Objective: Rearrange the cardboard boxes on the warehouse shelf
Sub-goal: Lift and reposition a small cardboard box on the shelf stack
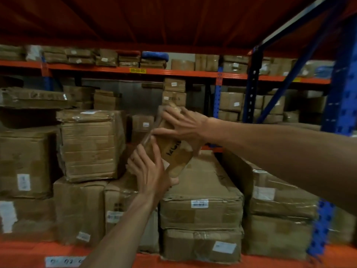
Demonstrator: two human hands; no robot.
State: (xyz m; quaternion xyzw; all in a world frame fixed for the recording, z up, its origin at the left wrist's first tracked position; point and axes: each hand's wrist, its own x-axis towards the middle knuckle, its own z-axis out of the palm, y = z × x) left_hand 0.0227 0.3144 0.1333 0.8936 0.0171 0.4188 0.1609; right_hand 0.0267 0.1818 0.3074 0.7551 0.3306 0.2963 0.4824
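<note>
A narrow taped cardboard box with black handwriting on its side is held tilted in the air, above a long flat box on the shelf. My left hand grips its lower end from the left. At the upper end my right hand lies over the box with its fingers spread. Part of the held box is hidden behind both hands.
A large crumpled box stands just left of the held one, on top of stacked boxes. More boxes fill the right side. A blue upright rises at the right. The orange shelf beam runs along the bottom.
</note>
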